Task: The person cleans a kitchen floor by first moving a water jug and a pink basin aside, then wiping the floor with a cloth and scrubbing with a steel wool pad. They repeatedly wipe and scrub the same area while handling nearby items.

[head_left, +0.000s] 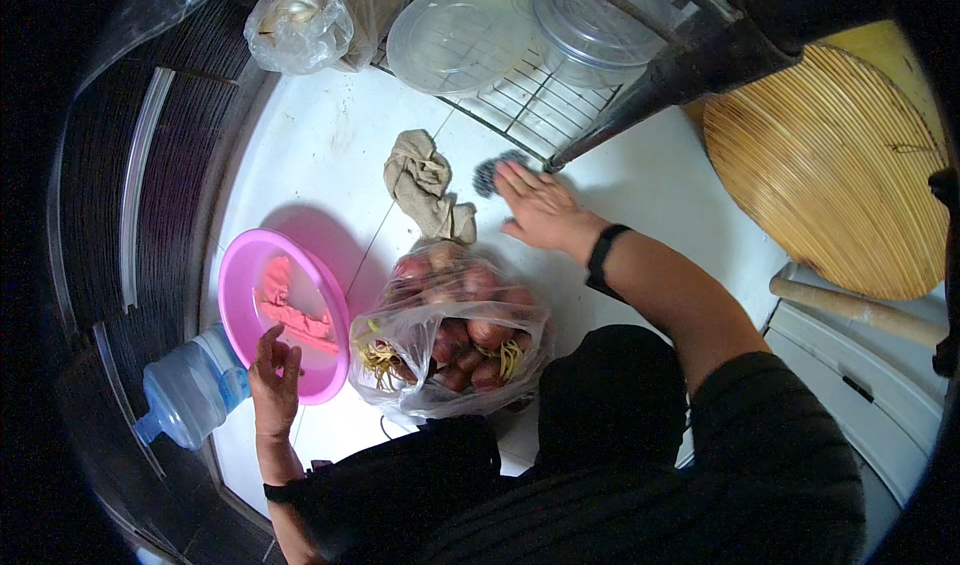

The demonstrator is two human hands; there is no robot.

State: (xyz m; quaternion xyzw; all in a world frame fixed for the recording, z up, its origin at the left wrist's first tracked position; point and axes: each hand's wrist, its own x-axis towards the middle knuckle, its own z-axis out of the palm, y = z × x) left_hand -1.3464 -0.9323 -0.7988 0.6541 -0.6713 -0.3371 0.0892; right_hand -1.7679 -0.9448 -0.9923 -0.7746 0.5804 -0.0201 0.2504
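My right hand (pixel 545 206) reaches out over the white tiled floor. Its fingertips press on a dark grey scouring pad (pixel 489 175), partly hidden beneath them, by the foot of a rack. With bent, parted fingers, my left hand (pixel 277 385) is raised at the near side of a pink plastic basin (pixel 341 295) and holds nothing. Wet pinkish-red cloth (pixel 300 323) lies in the basin's shallow water. A crumpled beige rag (pixel 421 182) rests on the floor left of the pad. Right before me stands a clear plastic bag (pixel 420 396) of sprouting red onions (pixel 491 332).
A black wire rack (pixel 517 107) with clear plastic containers (pixel 600 47) stands ahead. Its dark post slants across the upper right. A round slatted mat (pixel 825 167) and a wooden rolling pin (pixel 855 310) are at right. A blue water jug (pixel 187 392) lies beside dark cabinets (pixel 180 182).
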